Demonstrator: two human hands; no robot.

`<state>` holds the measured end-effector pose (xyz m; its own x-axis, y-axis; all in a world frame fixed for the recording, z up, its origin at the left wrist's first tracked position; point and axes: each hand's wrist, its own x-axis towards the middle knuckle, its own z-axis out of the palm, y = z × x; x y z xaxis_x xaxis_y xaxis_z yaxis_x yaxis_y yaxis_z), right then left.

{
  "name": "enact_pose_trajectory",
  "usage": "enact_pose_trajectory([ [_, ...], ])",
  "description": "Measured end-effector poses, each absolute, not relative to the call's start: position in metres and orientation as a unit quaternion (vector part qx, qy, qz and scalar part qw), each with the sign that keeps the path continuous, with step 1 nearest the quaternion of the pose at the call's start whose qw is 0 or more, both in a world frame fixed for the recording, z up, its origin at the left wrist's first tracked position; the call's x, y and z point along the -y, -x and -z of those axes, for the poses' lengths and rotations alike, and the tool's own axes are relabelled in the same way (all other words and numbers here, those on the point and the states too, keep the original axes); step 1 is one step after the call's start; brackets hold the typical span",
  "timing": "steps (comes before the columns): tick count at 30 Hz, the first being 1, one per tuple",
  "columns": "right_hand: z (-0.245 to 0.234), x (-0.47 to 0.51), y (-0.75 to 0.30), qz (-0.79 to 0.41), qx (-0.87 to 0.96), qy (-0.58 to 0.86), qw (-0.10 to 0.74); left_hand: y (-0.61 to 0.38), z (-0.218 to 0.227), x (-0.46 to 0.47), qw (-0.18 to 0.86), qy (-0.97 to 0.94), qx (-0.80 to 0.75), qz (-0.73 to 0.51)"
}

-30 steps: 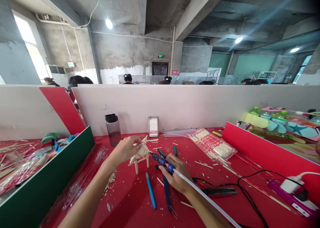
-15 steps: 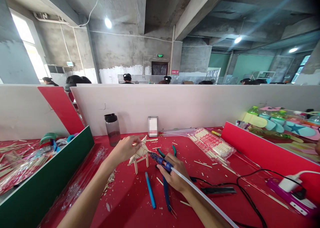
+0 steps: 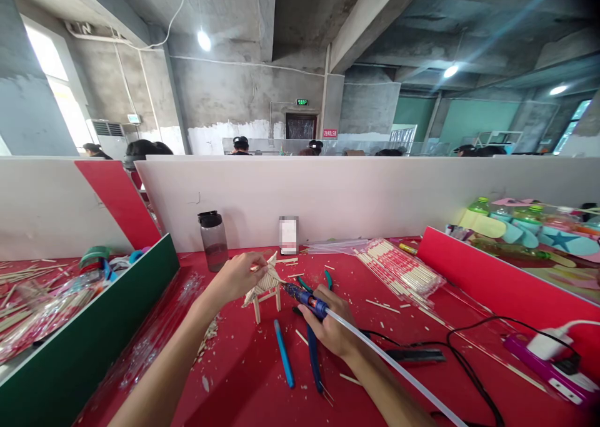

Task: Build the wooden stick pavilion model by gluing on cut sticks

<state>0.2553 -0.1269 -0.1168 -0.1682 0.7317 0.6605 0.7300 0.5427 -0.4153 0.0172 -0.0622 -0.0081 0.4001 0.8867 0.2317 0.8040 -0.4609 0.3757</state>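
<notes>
My left hand is closed at the top of a small four-legged figure built of wooden sticks, which stands on the red table. Its fingertips pinch the figure near a pointed piece, and they hide part of it. A blue hot glue gun is gripped in my right hand, its nozzle up against the right side of the figure. A long, translucent glue stick sticks out of the gun's rear. Below the gun lie dark-blue-handled pliers and a blue pen.
Green-handled pliers lie behind the gun. A bottle and a phone stand by the white partition. Bundled sticks, a black cutter, cables and a purple power strip are on the right; wood scraps are scattered around.
The whole view has shifted slightly. Both hands, the glue gun and the stick figure keep nearly the same places relative to each other.
</notes>
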Motion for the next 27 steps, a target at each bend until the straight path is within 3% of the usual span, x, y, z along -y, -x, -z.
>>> enact_pose_trajectory([
  [27, 0.1184, 0.1260, -0.2519, 0.000, 0.757, 0.496, 0.425, -0.0152, 0.0128, 0.0582, 0.099, -0.827, -0.515, -0.203],
])
